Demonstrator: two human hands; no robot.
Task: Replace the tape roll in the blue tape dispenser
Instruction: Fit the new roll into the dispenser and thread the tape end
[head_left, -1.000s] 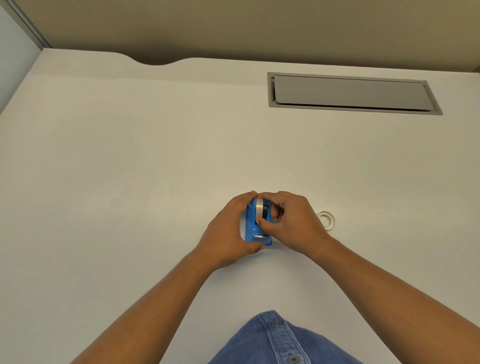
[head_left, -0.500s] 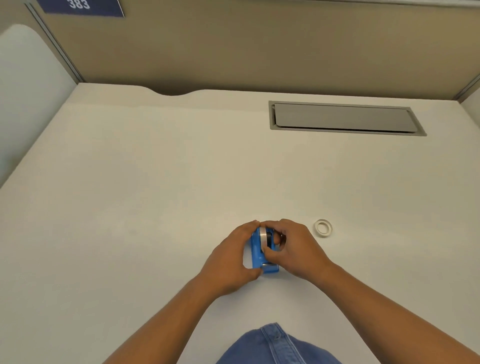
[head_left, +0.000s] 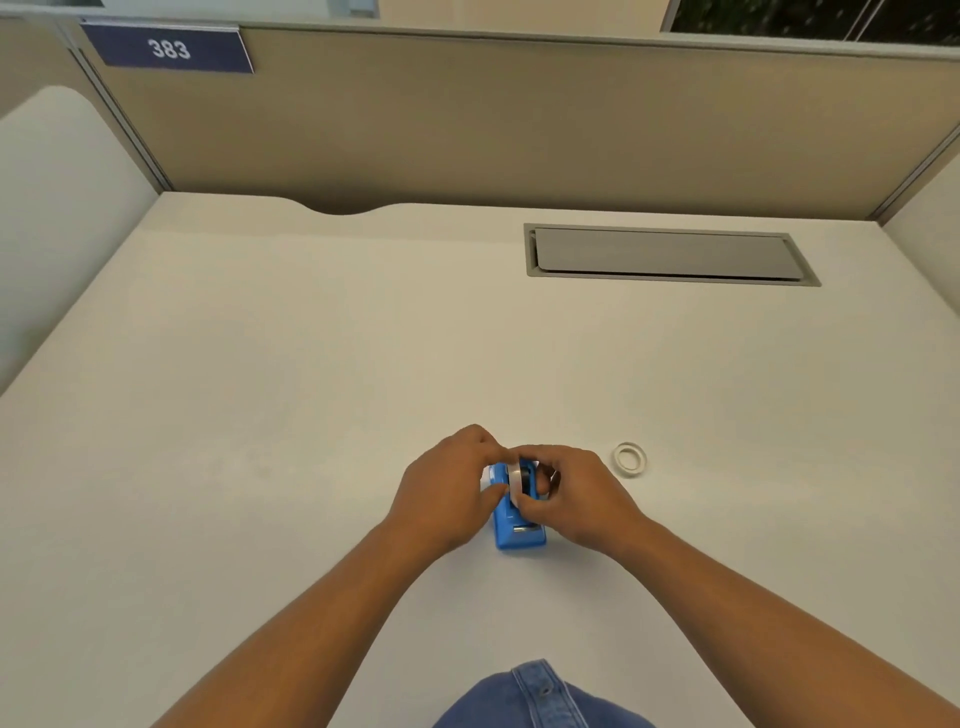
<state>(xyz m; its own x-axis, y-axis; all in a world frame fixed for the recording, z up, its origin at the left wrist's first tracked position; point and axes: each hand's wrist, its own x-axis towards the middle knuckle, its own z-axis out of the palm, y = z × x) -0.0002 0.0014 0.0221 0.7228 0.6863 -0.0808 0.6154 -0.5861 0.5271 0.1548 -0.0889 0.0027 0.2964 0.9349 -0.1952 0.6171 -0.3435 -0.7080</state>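
Head view, looking down over a pale table (head_left: 260, 415): two bare hands meet around a blue tape dispenser (head_left: 517, 530) that sits on the table near the person, slightly right of the middle of the scene. Left hand (head_left: 447, 493) curls against the dispenser's left side, its thumb pressed to the blue body and its fingers (head_left: 480, 441) bent over the top; right hand (head_left: 576, 493) closes from the right, its fingers grasping the tape roll (head_left: 516, 483) that stands on edge in the dispenser's cradle. How far the roll is seated cannot be told, as both hands hide the hub. The dispenser's near end, with its metal cutter, shows clear of the hands. To the right, just beyond the right hand and apart from it, a small white ring (head_left: 629, 459) lies flat on the table. At the far right of the table a grey rectangular hatch (head_left: 670, 254) is set into the surface. A tan partition (head_left: 519, 130) rises behind the table's far edge, carrying a dark blue sign (head_left: 169, 49) marked 383 at the upper left. Blue denim (head_left: 540, 696) shows at the near edge, between the forearms
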